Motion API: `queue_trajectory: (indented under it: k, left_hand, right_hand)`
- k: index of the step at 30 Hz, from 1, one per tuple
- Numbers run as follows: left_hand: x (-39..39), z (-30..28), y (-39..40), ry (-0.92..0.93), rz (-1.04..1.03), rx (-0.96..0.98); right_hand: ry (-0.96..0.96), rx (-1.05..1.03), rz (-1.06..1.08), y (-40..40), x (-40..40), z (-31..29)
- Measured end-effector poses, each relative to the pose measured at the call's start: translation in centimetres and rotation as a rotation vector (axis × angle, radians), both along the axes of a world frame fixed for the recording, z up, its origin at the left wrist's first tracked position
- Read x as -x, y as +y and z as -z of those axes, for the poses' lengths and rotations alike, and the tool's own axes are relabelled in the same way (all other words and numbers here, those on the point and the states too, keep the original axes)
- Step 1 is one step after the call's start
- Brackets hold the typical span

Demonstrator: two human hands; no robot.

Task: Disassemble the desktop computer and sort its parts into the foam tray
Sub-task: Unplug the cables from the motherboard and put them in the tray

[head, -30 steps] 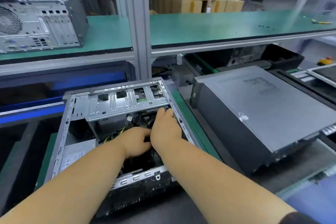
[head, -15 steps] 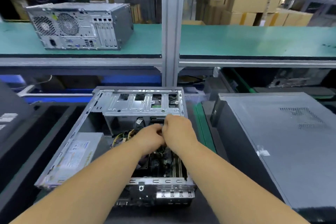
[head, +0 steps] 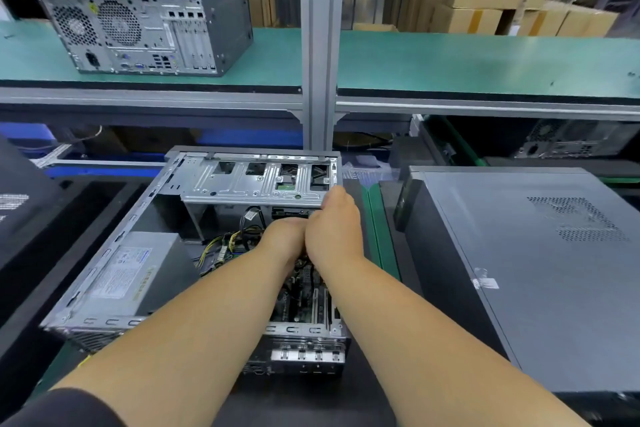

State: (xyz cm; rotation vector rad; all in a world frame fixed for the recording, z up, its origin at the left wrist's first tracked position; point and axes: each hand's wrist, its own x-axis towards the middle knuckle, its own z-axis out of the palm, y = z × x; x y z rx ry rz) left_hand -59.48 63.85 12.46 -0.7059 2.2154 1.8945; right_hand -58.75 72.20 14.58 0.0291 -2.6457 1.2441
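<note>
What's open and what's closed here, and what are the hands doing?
Computer case: lying on its side, open, parts inside.
Left hand: reaching inside, fingers hidden.
Right hand: reaching inside, fingers hidden.
Grey computer: closed, lying flat.
Shelf computer: upright, closed.

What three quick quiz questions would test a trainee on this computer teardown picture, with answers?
1. True or false: the power supply is out of the open case.
2. Where are both hands? A) on the closed case B) inside the open case C) on the shelf
3. What stands on the shelf at left?

Key: 1 false. 2 B. 3 Another computer, rear facing us.
</note>
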Motion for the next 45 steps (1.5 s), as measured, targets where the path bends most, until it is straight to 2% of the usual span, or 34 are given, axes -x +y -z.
queue_trajectory:
  k: [5,9,11,15,18,20,23,26,30,32,35,39,41,43,45]
  left_hand:
    - [-0.2,-0.8,-0.5,-0.032,0.023,0.126]
    - [-1.3,-0.6,-0.2,-0.021,0.179,0.315]
    - [-2.1,-0.6,-0.1,0.047,0.233,0.341]
    - [-2.8,-1.4,-1.5,0.19,0.215,0.473]
    - [-3.1,-1.4,-1.7,-0.025,0.419,0.484]
    - [-3.7,-1.3,-1.5,-0.151,0.636,0.609]
    - [-4.5,-1.7,-2.0,-0.068,0.789,0.697]
    - [-5.1,-2.2,-3.4,0.034,0.723,0.725]
    - [-4.9,-2.3,-6.6,0.133,0.639,1.005]
    - [-4.6,-2.2,-8.3,0.157,0.619,1.08]
    - [-3.8,-2.0,-10.1,0.173,0.664,1.161]
    - [-2.4,-2.0,-11.4,0.245,0.776,1.233]
    - [-1.8,-2.0,-11.5,0.354,0.857,1.274]
    - [-1.4,-2.1,-11.2,0.449,0.969,1.26]
    - [-0.9,-2.1,-11.0,0.454,1.083,1.246]
  right_hand:
    - [0.001,0.022,0.034,0.0,0.4,0.3]
    - [0.009,0.007,0.034,-0.1,0.7,0.5]
    - [0.004,0.038,0.04,-0.1,0.8,0.6]
    - [-0.016,0.068,0.044,0.1,0.6,0.6]
    - [-0.026,0.055,0.026,0.2,0.5,0.5]
    - [-0.034,0.05,-0.008,0.4,0.5,0.5]
    - [-0.028,0.023,-0.046,0.5,0.4,0.5]
    - [-0.005,-0.113,-0.094,0.3,0.5,0.5]
    - [-0.001,-0.399,-0.187,-0.1,0.4,0.5]
    - [0.078,-0.531,-0.261,-0.6,0.1,0.7]
    - [0.177,-0.673,-0.351,-1.0,-0.3,0.9]
    - [0.161,-0.815,-0.4,-1.2,-0.4,1.2]
    - [0.121,-0.838,-0.357,-1.4,-0.4,1.1]
    - [0.038,-0.755,-0.277,-1.4,-0.4,1.0]
    - [-0.007,-0.674,-0.202,-1.5,-0.4,0.8]
